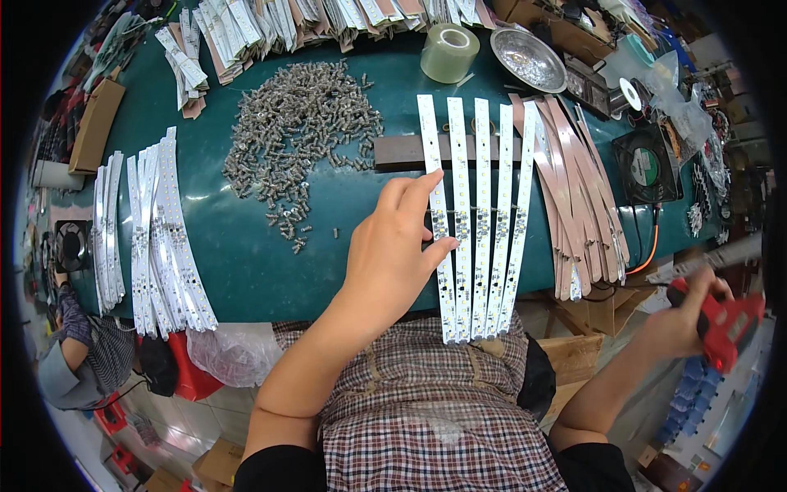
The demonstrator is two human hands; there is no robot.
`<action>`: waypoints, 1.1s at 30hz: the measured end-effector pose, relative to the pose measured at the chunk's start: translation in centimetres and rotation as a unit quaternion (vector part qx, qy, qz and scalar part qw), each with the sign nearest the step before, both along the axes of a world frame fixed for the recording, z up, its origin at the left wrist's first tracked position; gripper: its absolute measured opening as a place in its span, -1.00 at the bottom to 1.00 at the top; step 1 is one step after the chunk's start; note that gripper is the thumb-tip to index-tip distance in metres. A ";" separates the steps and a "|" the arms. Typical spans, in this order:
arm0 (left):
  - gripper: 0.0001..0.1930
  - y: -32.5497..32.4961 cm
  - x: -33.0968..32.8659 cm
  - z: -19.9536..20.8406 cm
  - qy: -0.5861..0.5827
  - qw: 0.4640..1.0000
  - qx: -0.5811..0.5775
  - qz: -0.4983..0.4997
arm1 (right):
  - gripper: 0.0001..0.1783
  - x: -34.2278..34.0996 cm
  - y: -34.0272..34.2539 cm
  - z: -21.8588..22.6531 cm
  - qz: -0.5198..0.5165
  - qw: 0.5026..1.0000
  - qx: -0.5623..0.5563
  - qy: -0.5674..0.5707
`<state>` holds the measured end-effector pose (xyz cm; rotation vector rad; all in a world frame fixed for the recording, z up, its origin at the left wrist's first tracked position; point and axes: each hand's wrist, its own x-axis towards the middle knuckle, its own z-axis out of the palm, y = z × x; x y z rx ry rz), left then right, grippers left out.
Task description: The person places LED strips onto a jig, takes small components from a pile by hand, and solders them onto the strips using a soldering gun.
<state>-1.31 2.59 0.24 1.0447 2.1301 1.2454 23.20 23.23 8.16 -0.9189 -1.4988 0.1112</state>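
Five or so is not needed: several white LED strips (482, 221) lie side by side in front of me, crossing a dark bar and hanging past the table's near edge. My left hand (393, 234) is at the leftmost LED strip (443, 279), its index finger on the upper part and its thumb across the middle. The other fingers are curled at that strip's left edge, partly hidden. Off to the right, away from the strips, my right hand (695, 307) is wrapped round a red gun-shaped tool (732, 328) with a thin tip pointing left. Motion blurs this hand slightly.
Left of the strips is a heap of small metal connectors (299, 123). More strips are stacked left (160, 238), right (574, 197) and at the back. A tape roll (450, 53), metal bowl (529, 60) and black fan (648, 164) stand farther off. Another person's arm (72, 328) shows far left.
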 end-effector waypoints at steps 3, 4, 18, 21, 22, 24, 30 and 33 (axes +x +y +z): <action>-0.33 -0.8 0.2 -0.1 0.084 0.996 -0.023 0.022 | -0.83 4.7 2.1 0.7 0.077 0.991 0.004 0.106; -0.33 -1.0 0.2 -0.2 0.117 0.992 -0.030 0.027 | -0.81 5.4 1.9 1.0 0.119 0.981 -0.010 0.154; -0.84 -8.6 -4.0 0.5 0.347 0.929 -0.062 0.113 | -0.42 -0.7 -7.5 -0.1 0.399 0.814 -0.373 0.197; -0.84 -8.4 -3.8 -0.4 0.315 0.943 -0.053 0.090 | -0.38 -3.5 -9.6 0.9 0.373 0.839 -0.383 0.102; -0.84 -8.3 -3.9 -0.4 0.313 0.944 -0.052 0.088 | -0.38 -3.9 -10.0 1.1 0.360 0.842 -0.394 0.072; -0.84 -8.4 -4.2 -0.3 0.339 0.937 -0.048 0.072 | -0.38 -5.0 -10.8 0.6 0.354 0.848 -0.385 0.078; -0.83 -7.8 -3.7 0.5 0.176 0.983 -0.035 0.050 | -0.40 -5.7 -11.9 -0.7 0.376 0.807 -0.455 0.016; -0.85 -6.4 -1.9 1.6 -0.211 0.967 0.119 0.074 | -0.40 -7.1 -12.8 -1.2 0.386 0.773 -0.504 0.002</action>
